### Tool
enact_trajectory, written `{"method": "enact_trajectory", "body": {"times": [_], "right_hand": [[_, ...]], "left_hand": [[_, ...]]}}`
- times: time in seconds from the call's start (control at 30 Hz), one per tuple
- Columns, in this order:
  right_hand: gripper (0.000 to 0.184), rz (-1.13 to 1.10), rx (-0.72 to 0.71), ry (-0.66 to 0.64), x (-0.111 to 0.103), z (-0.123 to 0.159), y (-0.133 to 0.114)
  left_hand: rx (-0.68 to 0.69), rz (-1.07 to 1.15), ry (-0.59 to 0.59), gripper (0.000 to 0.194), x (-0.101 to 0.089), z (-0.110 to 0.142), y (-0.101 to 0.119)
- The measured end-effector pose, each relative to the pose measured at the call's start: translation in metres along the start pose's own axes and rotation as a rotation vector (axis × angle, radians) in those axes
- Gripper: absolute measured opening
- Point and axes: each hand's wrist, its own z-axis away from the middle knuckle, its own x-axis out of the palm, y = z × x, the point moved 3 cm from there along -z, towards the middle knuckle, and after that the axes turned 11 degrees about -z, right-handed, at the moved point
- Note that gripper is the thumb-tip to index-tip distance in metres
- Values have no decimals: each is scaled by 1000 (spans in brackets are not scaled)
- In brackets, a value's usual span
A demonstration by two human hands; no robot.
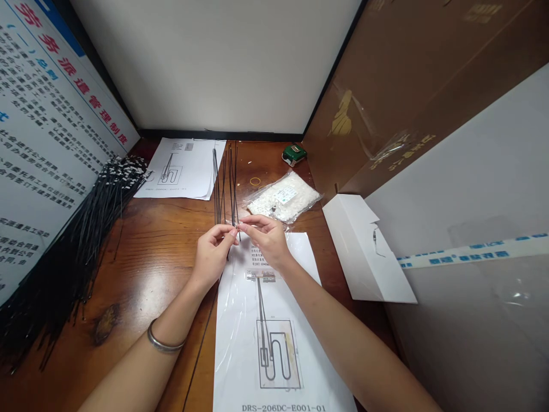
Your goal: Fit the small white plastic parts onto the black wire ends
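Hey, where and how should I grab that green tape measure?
I'd pinch the green tape measure across its compact body, coming from above and front-left: the brown box stands to its right, the white panel behind, and the bag of white pieces lies in front.

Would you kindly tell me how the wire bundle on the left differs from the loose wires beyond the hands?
The wire bundle is a thick mass; the loose wires are far fewer. The wire bundle slants; the loose wires run nearly straight ahead. The wire bundle's far tips look white; the loose wires' look dark. Both are thin-stranded and black.
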Motion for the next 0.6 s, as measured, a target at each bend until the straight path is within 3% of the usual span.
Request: {"method": "enact_trajectory", "body": {"times": [0.4,0.6], "right_hand": [[15,58,-82,-108,2,-2,-3],[15,30,-52,-108,2,-1,-3]], "left_hand": [[-2,33,-23,19,1,1,0],[-7,33,-26,18,1,1,0]]}}
